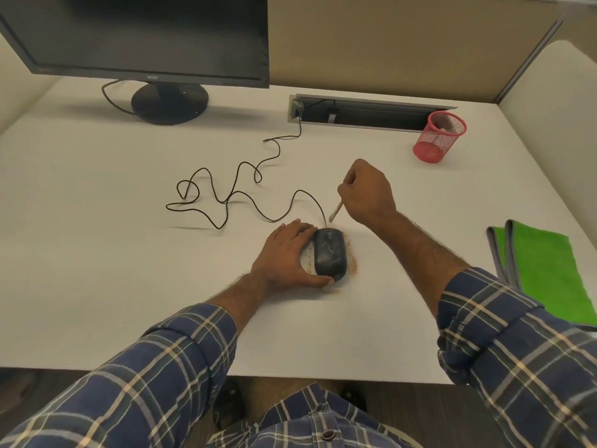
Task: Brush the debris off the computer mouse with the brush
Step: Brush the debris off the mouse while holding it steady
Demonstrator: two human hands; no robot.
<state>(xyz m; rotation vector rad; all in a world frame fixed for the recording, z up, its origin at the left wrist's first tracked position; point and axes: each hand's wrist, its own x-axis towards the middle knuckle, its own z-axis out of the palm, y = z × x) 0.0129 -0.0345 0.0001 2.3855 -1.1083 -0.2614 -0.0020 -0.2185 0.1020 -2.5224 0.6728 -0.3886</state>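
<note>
- Both hands are working: my left hand point(284, 257) is cupping the computer mouse point(330, 255) by its left side and near end, pinning it to the surface point(129, 253).
- My right hand point(366, 192) is gripping the brush point(336, 211), tip hanging just beyond the mouse's cable end, apart from it.
- I am judging short strokes rightward best, away from my steadying fingers.
- Tan debris point(352, 263) is ringing the mouse, so I am keeping it still.

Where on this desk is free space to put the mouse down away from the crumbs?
Bare desk lies left of the left hand, below the cable. Another bare patch lies between the right hand and the green cloth. Crowded: debris rings the mouse.
</note>
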